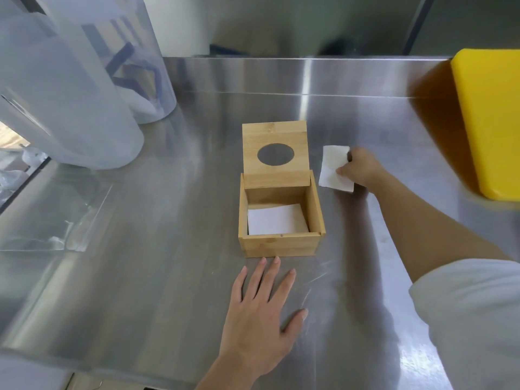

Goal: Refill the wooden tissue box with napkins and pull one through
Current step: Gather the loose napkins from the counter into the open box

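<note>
The box (281,218) stands at the centre of the frame on the steel tabletop (168,192), its lid (275,153) hinged up and back so the round dispensing hole faces the camera. A white napkin stack (277,222) lies flat inside, low in the cavity. A further napkin (334,168) sits just right of the lid, pinched along its right edge by the right hand (361,168), thumb on the near face and fingers behind; the right arm reaches in from the lower right, nearly straight. The left hand (261,313) lies flat, fingers spread, palm down, its fingertips close to the box's front wall; contact cannot be confirmed. Handling: the napkin is light, limp and easily torn or creased, so grip it by an edge or fold with light pressure. The box appears rigid and light enough to slide on the smooth steel, so brace it at the front wall while loading.
</note>
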`<control>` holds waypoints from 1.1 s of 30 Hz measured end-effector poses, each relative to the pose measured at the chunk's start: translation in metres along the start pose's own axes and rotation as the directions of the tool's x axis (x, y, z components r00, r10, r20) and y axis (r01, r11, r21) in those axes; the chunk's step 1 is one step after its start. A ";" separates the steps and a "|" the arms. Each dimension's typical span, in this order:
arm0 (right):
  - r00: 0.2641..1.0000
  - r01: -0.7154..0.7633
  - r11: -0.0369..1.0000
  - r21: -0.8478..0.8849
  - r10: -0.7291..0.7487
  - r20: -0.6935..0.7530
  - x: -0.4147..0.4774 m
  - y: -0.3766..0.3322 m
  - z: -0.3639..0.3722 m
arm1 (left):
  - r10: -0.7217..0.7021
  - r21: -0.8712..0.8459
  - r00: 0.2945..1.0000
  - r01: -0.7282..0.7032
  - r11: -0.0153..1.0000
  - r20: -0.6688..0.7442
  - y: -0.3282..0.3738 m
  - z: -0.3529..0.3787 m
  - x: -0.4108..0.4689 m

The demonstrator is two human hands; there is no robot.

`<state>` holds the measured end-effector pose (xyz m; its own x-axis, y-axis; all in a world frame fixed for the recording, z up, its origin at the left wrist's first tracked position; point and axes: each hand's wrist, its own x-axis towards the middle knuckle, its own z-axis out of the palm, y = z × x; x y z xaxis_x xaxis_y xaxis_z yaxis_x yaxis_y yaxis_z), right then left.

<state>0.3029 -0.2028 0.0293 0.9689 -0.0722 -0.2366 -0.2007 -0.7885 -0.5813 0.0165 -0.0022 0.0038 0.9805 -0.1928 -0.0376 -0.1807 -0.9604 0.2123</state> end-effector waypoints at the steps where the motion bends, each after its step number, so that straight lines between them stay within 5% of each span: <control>1: 1.000 0.013 0.994 0.110 -0.010 -0.022 -0.003 -0.001 0.000 | 0.000 0.001 1.000 0.000 1.000 -0.001 0.000 0.000 0.000; 3: 0.994 0.070 0.958 0.279 -0.044 -0.100 -0.009 -0.006 -0.004 | 0.003 -0.005 1.000 -0.003 1.000 -0.008 0.000 0.001 0.000; 10: 0.935 0.317 0.830 0.460 -0.190 -0.300 -0.036 -0.049 -0.049 | -0.004 -0.020 1.000 0.004 1.000 -0.022 0.000 0.002 0.000; 12: 0.932 0.361 0.770 0.527 -0.281 -0.229 -0.058 -0.065 -0.061 | -0.006 -0.020 1.000 0.005 1.000 -0.023 0.002 0.002 -0.003; 15: 0.847 0.379 0.728 0.571 -0.521 0.103 -0.093 -0.085 -0.071 | -0.008 0.006 1.000 0.008 1.000 -0.029 0.003 0.003 -0.004; 18: 0.681 0.503 0.798 0.333 -0.603 0.416 -0.121 -0.103 -0.067 | -0.011 0.013 0.999 0.012 1.000 -0.037 0.000 0.004 -0.002; 20: 0.628 0.629 0.768 0.120 -0.593 0.504 -0.131 -0.115 -0.056 | -0.009 0.013 0.999 0.010 1.000 -0.038 -0.001 0.005 0.000; 25: 0.652 0.724 0.608 -0.325 -0.448 0.612 -0.137 -0.121 -0.014 | 0.005 -0.001 0.999 -0.005 1.000 -0.046 0.000 0.006 0.001; 33: 0.635 0.673 0.669 -0.314 -0.306 0.709 -0.130 -0.119 0.022 | -0.003 -0.009 0.998 0.002 1.000 -0.055 0.000 0.004 0.000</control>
<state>0.1979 -0.0861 0.1124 0.5746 0.6285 -0.5242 0.5632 -0.7684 -0.3039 0.0165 -0.0027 -0.0006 0.9838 -0.1788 0.0158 -0.1778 -0.9589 0.2209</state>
